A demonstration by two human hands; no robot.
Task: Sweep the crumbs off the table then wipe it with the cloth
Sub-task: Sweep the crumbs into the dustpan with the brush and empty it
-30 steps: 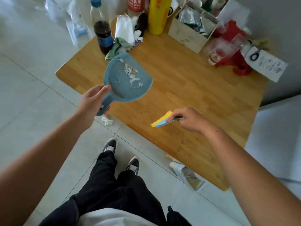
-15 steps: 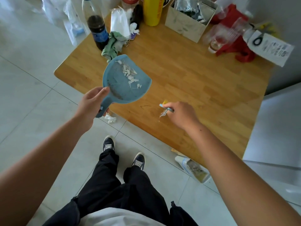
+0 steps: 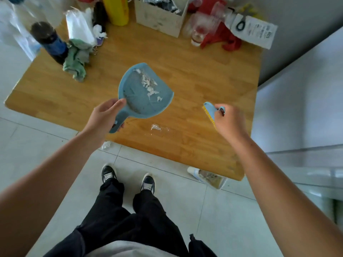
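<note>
Sweeping was the step in hand, and it looked close to done. The left hand [image 3: 104, 119] held the pan [image 3: 146, 93] by its handle, fingers [image 3: 116, 105] clamped round it. The pan was raised above the surface [image 3: 204, 75] with a heap of pale scraps in its bowl. The right hand [image 3: 231, 123] had its fingers [image 3: 221, 110] clamped on the brush [image 3: 208, 112], which hung off the wood with its yellow bristles facing down and left.

One small patch of crumbs [image 3: 157, 127] lay on the surface near the front edge, below the pan and between the two hands. Neither tool touched it.

The next move probably called for the pan's lip to come down flat on the wood just beside that patch. The brush would then draw the crumbs in with a short, light stroke. The pan would need to stay level, or the load in it could spill. A stroke toward the near edge risked sending bits to the floor, where a white scrap [image 3: 106, 145] lay.

The cloth [image 3: 76, 64], green and crumpled, sat at the far left of the surface against a dark bottle [image 3: 50, 41]. It was untouched, and wiping had not begun. Along the far edge stood a yellow canister [image 3: 117, 10], a box [image 3: 159, 17], a glass [image 3: 197, 33] and red fabric [image 3: 220, 38], with a printed card [image 3: 256, 32] beside them. None of these stood between the tools and the crumbs. For the wipe, though, they would hem in the back strip, and a hand would first have to put down its tool to take the cloth.
</note>
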